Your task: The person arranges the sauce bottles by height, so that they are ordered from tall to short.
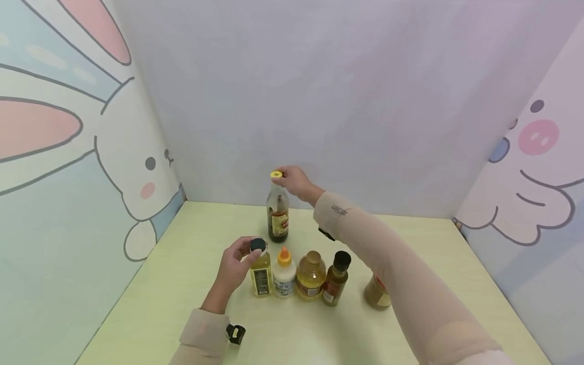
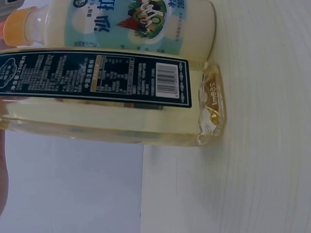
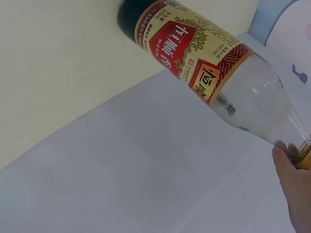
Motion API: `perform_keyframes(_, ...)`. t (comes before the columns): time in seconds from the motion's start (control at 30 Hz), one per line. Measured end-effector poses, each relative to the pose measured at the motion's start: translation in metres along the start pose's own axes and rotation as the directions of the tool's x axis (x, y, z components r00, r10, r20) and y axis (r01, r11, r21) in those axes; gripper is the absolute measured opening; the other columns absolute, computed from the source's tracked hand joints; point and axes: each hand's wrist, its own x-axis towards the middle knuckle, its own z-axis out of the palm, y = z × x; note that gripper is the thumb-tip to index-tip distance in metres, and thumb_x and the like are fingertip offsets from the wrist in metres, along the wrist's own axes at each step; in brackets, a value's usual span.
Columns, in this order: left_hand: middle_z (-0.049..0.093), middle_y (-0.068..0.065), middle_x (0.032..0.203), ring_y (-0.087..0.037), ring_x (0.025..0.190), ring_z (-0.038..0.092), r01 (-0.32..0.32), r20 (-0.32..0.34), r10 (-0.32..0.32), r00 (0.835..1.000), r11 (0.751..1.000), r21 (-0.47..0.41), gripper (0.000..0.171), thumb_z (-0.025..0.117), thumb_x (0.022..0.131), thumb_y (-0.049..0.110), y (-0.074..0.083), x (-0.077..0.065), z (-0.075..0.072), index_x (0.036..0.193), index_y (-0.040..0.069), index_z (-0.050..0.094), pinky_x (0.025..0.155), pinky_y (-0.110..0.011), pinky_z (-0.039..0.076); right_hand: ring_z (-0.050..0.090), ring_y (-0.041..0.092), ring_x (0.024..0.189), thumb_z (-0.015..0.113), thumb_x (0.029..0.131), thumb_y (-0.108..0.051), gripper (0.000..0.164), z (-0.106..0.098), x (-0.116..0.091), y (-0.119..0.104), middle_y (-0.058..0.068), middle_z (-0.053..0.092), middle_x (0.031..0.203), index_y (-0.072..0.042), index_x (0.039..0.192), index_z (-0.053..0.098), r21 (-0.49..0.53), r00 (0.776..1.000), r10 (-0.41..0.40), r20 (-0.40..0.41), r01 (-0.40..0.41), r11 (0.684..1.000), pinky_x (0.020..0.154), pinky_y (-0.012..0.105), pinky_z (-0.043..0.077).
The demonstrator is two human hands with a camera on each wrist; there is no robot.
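Note:
My right hand grips a tall glass vinegar bottle around its neck, just under the yellow cap. Dark liquid fills the lower part behind a red and yellow label, and in the right wrist view the bottle slants across the frame with thumb and fingers at its neck. My left hand holds a clear bottle of pale yellow oil near its dark cap, thumb on the near side. Right beside that oil bottle stands a white salad dressing squeeze bottle with an orange tip.
Right of the squeeze bottle stand a round bottle of amber liquid and a slim black-capped bottle. A brown jar is partly behind my right sleeve. Walls border the pale table at the back and both sides.

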Motion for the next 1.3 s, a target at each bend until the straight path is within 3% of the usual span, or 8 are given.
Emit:
perform_keyframes(0.1,0.068,-0.009,0.103,-0.009,0.094,0.063,0.000,0.002,0.000,1.000,1.000,-0.002,0.021,0.059,0.088,-0.014,0.000,0.000,-0.001,0.109,-0.016,0.058,0.085,-0.019,0.048,0.055,0.030,0.099,0.058,0.100,-0.013,0.031,0.001,0.001,-0.001,0.012,0.061,0.108,0.002,0.126,0.059,-0.005,1.000,0.003,-0.007,-0.003,1.000,0.079,0.035,0.048)
perform_keyframes(0.33,0.066,0.009,0.103,-0.008,0.093,0.063,0.006,-0.008,-0.006,1.000,1.000,-0.007,0.022,0.059,0.087,-0.015,0.000,0.002,-0.002,0.109,-0.017,0.058,0.084,-0.018,0.048,0.054,0.027,0.099,0.057,0.100,-0.014,0.032,0.001,0.003,-0.004,0.013,0.059,0.111,0.004,0.127,0.057,0.000,1.000,0.025,0.013,-0.025,1.000,0.082,0.037,0.048)
perform_keyframes(0.5,0.065,0.013,0.103,-0.009,0.093,0.063,0.016,-0.009,-0.016,1.000,1.000,-0.008,0.022,0.059,0.088,-0.014,0.000,0.002,-0.002,0.110,-0.016,0.058,0.084,-0.018,0.048,0.054,0.025,0.103,0.057,0.101,-0.015,0.033,-0.001,0.004,-0.005,0.014,0.057,0.116,0.003,0.128,0.055,0.014,0.998,0.044,0.040,-0.045,0.999,0.089,0.037,0.047)
perform_keyframes(0.73,0.067,0.008,0.103,-0.003,0.094,0.061,0.019,-0.003,-0.019,1.000,1.000,-0.014,0.022,0.058,0.087,-0.016,0.000,0.002,-0.001,0.109,-0.017,0.057,0.085,-0.018,0.048,0.047,0.027,0.126,0.060,0.099,-0.025,0.056,-0.007,-0.003,-0.007,0.015,0.048,0.140,-0.004,0.146,0.039,0.029,0.992,0.113,0.061,-0.115,0.993,0.103,0.044,0.040)
perform_keyframes(0.9,0.069,-0.005,0.103,-0.003,0.094,0.061,0.024,-0.007,-0.024,1.000,1.000,-0.002,0.022,0.059,0.088,-0.014,-0.001,0.002,-0.003,0.109,-0.016,0.058,0.085,-0.018,0.048,0.045,0.028,0.130,0.061,0.098,-0.030,0.061,-0.012,-0.009,-0.011,0.015,0.044,0.145,-0.007,0.149,0.035,0.036,0.988,0.141,0.058,-0.143,0.989,0.105,0.047,0.037)
perform_keyframes(1.1,0.068,-0.019,0.103,-0.003,0.094,0.061,0.018,-0.002,-0.018,1.000,1.000,0.002,0.022,0.058,0.088,-0.015,-0.002,0.002,-0.005,0.110,-0.016,0.057,0.085,-0.018,0.048,0.045,0.027,0.130,0.062,0.098,-0.028,0.063,-0.014,-0.013,-0.013,0.015,0.041,0.147,-0.005,0.149,0.034,0.079,0.985,0.166,0.053,-0.170,0.982,0.104,0.043,0.040)
perform_keyframes(1.17,0.069,-0.017,0.103,-0.003,0.094,0.061,0.014,-0.001,-0.014,1.000,1.000,-0.003,0.022,0.058,0.088,-0.016,-0.003,0.001,-0.005,0.110,-0.016,0.057,0.085,-0.018,0.049,0.045,0.027,0.130,0.062,0.098,-0.028,0.063,-0.015,-0.015,-0.012,0.015,0.041,0.148,-0.005,0.149,0.033,0.085,0.983,0.175,0.053,-0.179,0.980,0.103,0.042,0.041)
perform_keyframes(1.3,0.069,0.000,0.102,-0.003,0.094,0.061,0.011,-0.010,-0.011,1.000,1.000,-0.015,0.022,0.058,0.087,-0.016,-0.002,0.001,-0.005,0.109,-0.017,0.057,0.085,-0.018,0.049,0.044,0.028,0.131,0.062,0.098,-0.029,0.063,-0.018,-0.021,-0.012,0.016,0.038,0.150,-0.007,0.150,0.033,0.088,0.982,0.180,0.050,-0.184,0.979,0.102,0.040,0.041)
